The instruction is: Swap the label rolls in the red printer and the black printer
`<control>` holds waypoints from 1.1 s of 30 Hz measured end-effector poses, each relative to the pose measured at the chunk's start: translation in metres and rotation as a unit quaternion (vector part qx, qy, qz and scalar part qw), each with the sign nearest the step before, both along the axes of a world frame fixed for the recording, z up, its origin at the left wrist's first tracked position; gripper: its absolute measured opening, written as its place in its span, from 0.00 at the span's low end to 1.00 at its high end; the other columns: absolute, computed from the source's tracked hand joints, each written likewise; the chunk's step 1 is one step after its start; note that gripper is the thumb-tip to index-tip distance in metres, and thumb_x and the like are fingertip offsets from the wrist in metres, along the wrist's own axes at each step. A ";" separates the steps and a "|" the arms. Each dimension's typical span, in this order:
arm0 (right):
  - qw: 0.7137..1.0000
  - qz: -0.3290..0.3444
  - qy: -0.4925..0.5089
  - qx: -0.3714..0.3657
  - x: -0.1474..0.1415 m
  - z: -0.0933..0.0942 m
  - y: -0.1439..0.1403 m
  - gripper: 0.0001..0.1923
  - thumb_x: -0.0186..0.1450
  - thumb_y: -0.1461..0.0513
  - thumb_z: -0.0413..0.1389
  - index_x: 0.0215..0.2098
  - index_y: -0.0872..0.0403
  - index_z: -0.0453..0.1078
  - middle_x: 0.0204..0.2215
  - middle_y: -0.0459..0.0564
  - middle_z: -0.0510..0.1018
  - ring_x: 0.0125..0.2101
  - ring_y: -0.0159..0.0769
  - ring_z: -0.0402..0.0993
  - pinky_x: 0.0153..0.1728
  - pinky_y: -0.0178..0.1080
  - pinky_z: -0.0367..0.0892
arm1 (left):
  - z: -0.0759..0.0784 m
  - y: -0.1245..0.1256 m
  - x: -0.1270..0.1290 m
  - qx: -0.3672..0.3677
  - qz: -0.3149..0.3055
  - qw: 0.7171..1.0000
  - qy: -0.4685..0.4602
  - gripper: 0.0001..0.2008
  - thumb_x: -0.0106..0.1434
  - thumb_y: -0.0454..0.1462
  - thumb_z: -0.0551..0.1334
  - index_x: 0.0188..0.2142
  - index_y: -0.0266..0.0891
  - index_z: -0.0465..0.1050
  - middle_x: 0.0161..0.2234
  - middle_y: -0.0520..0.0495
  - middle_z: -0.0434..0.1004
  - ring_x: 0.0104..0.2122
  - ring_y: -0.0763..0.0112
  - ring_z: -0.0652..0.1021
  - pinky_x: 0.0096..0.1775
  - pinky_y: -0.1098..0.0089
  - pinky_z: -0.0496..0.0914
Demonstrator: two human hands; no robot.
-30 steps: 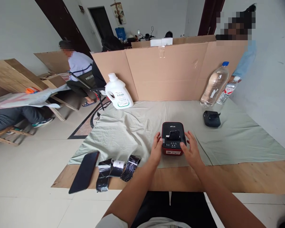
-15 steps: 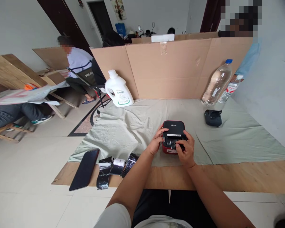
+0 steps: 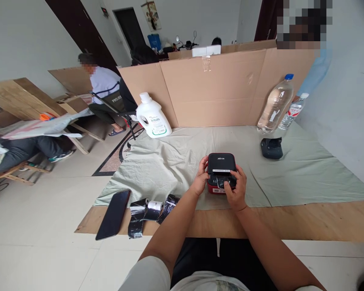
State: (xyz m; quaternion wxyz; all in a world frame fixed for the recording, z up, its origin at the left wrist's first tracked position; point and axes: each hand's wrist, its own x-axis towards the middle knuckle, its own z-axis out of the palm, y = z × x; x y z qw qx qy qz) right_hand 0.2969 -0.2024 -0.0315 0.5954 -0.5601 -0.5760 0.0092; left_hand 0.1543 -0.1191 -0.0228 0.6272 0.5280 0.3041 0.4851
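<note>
A small label printer (image 3: 221, 161), with a black lid and a red body, stands on the cloth in front of me. My left hand (image 3: 202, 178) grips its left side, thumb at the front corner. My right hand (image 3: 237, 188) wraps the right side, fingers at the lid's edge and thumb on the black front part. A white printed strip (image 3: 221, 170) runs along the lid's front edge, with a dark gap under it. Something dark and shiny (image 3: 220, 182) lies at the front by my right thumb; I cannot make out what it is.
Rolls in dark shiny wrap (image 3: 138, 218) and a black phone (image 3: 113, 214) lie at the left front. A white jug (image 3: 154, 117), a large bottle (image 3: 276, 105), a small bottle (image 3: 293, 111) and a black device (image 3: 271, 148) stand near the cardboard screen (image 3: 215, 93). Other people sit beyond.
My right fingers have shifted from the front part toward the lid's right edge, and the thumb is lower. The gap under the lid's front edge looks wider. My view has shifted slightly.
</note>
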 end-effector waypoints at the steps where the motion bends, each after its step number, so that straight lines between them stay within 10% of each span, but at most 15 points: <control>1: 1.000 0.000 0.003 0.002 0.000 0.000 0.000 0.20 0.63 0.58 0.51 0.53 0.50 0.61 0.60 0.58 0.60 0.60 0.48 0.58 0.59 0.59 0.57 | 0.000 0.000 0.001 0.000 0.008 1.000 0.002 0.47 0.40 0.31 0.54 0.63 0.48 0.53 0.65 0.53 0.55 0.64 0.61 0.59 0.61 0.60 0.56; 14: 0.978 0.116 0.172 0.009 0.017 -0.033 0.013 0.30 0.67 0.44 0.40 0.58 0.54 0.58 0.61 0.59 0.61 0.62 0.45 0.58 0.61 0.54 0.56 | 0.024 -0.006 0.001 0.023 0.088 0.984 0.156 0.23 0.48 0.32 0.56 0.45 0.43 0.72 0.54 0.48 0.70 0.55 0.58 0.69 0.56 0.58 0.62; 20: 0.971 0.090 0.220 -0.002 0.019 -0.037 0.019 0.25 0.68 0.46 0.42 0.53 0.54 0.62 0.55 0.58 0.67 0.57 0.42 0.63 0.60 0.53 0.57 | 0.061 0.010 0.021 0.202 0.033 0.901 0.383 0.15 0.55 0.32 0.57 0.40 0.44 0.77 0.43 0.47 0.78 0.47 0.59 0.75 0.55 0.60 0.64; 26: 0.973 0.064 0.221 -0.029 0.021 -0.041 0.021 0.26 0.67 0.45 0.42 0.52 0.53 0.63 0.51 0.57 0.70 0.54 0.42 0.66 0.57 0.52 0.61 | 0.070 0.035 0.059 0.252 -0.070 0.718 0.645 0.16 0.51 0.31 0.64 0.41 0.42 0.78 0.47 0.41 0.78 0.51 0.50 0.72 0.58 0.53 0.56; 33: 0.972 0.058 0.224 -0.032 0.022 -0.043 0.023 0.25 0.67 0.47 0.43 0.51 0.55 0.64 0.50 0.58 0.71 0.51 0.42 0.67 0.54 0.51 0.63 | 0.063 0.041 0.078 0.221 -0.082 0.685 0.689 0.10 0.41 0.33 0.72 0.26 0.35 0.77 0.35 0.33 0.79 0.47 0.41 0.74 0.55 0.48 0.56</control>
